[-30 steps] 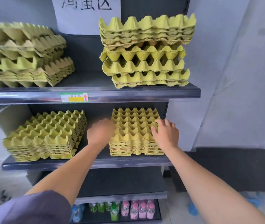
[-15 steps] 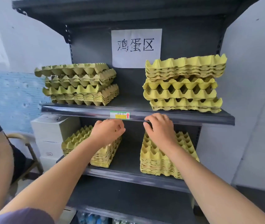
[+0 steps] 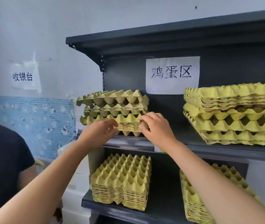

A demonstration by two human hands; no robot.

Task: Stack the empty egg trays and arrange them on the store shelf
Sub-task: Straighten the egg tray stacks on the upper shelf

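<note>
Both hands are up from the middle-shelf level to the upper shelf (image 3: 193, 147), and the camera has swung left with them. Far left is a person in dark shirt (image 3: 2, 159), not involved. Left hand (image 3: 98, 132) is at the front-left of the upper-left tray stack (image 3: 112, 109), thumb and curled fingers pinching the edge of the low trays. That stack sits on the upper shelf's left end and is loose: trays skewed, not nested, gaps between layers. Right hand (image 3: 156, 126) is on the stack's front-right corner, fingers curled onto the same low tray edges. Below, the lower-left tray stack (image 3: 120, 183) is tightly nested. Further right, the upper-right tray stack (image 3: 233, 113) is also loose and gappy. The lower-right tray stack (image 3: 209, 191) is nested, partly behind the right forearm.

Step, as I read it: square up or pull out the upper-left stack for re-nesting. To do it well:
- Grip both front corners evenly.
- Keep the stack level so the loose top trays don't slide off.
- Turn mismatched trays so the cups line up.
- Press down till the layers seat, then push the stack back on the shelf.
- Pinch lightly, since pulp edges probably tear easily.
</note>
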